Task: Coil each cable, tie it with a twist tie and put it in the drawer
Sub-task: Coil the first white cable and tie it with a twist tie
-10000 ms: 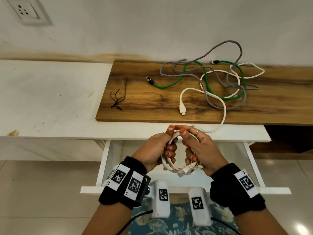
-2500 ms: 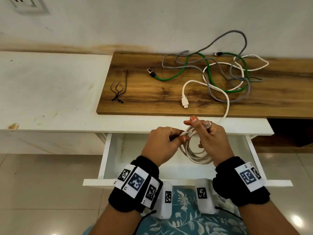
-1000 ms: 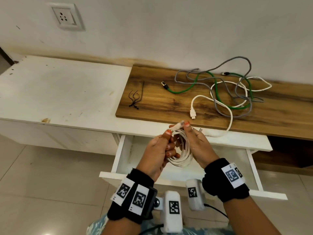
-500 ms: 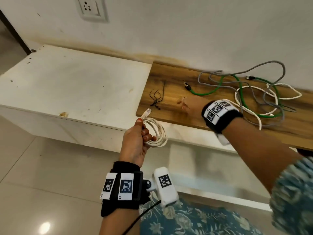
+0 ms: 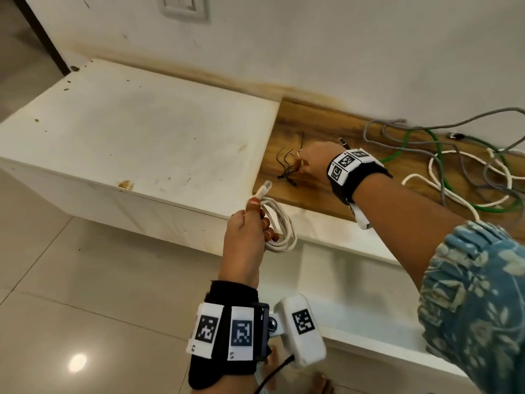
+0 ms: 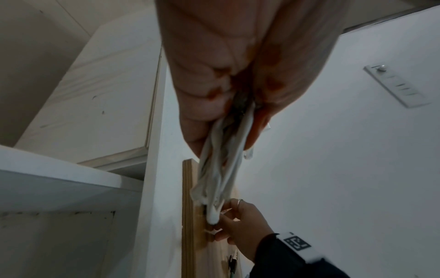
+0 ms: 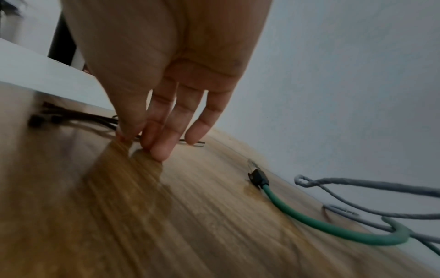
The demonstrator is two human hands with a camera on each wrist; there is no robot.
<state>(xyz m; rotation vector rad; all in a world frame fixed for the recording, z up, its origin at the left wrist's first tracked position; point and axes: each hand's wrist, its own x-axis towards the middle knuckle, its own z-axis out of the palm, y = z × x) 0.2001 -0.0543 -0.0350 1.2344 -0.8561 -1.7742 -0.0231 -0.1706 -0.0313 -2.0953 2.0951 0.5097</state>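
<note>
My left hand (image 5: 262, 220) grips a coiled white cable (image 5: 279, 226) in front of the cabinet's edge, with its clear plug sticking up above the thumb. The left wrist view shows the coil (image 6: 219, 169) hanging from those curled fingers. My right hand (image 5: 302, 163) reaches across to a small bunch of black twist ties (image 5: 285, 166) on the wooden board (image 5: 318, 194). In the right wrist view its fingers (image 7: 161, 150) point straight down, and thumb and forefinger tips touch the ties (image 7: 71, 116); none is lifted. The open white drawer (image 5: 377, 349) lies below my right forearm.
A tangle of a green cable (image 5: 409, 143), a grey cable (image 5: 426, 129) and a loose white cable (image 5: 443, 191) lies on the board's right part. The white cabinet top (image 5: 142, 137) stretches to the left. A wall socket (image 5: 181, 4) sits above, and tiled floor lies below.
My right hand let go of the coil and crossed to the twist ties, now touching them. My left hand keeps the coil alone. The view swung left and down.
</note>
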